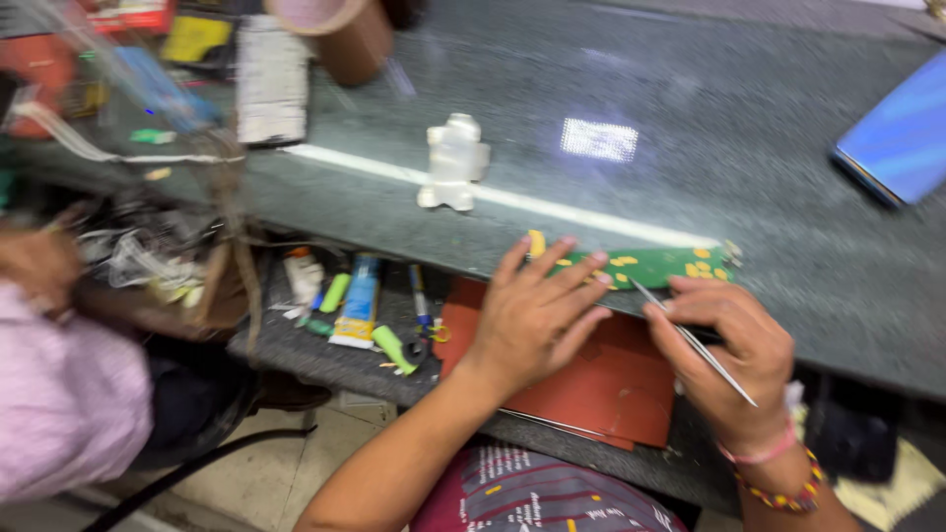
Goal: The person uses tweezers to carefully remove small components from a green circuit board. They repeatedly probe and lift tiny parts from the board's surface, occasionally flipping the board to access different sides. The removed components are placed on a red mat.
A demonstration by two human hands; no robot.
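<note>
Phone (902, 133), far right edge of frame, upper right: flat slab lying on the dark surface (690, 108), screen up, blue with a paler sheen, dark rim; partly cut off by the frame.

Tube (357, 300), lower left of centre, on the lower shelf (296, 350): long, flat, blue and white with a yellow band at the near end.

Upper left corner, blurred: red box (133, 14) at the top edge; yellow packet (194, 37) just right of it; blue packet (163, 87) below.

White ridged block (271, 84), upper left, upright rectangle; whether it is a package cannot be told.
</note>
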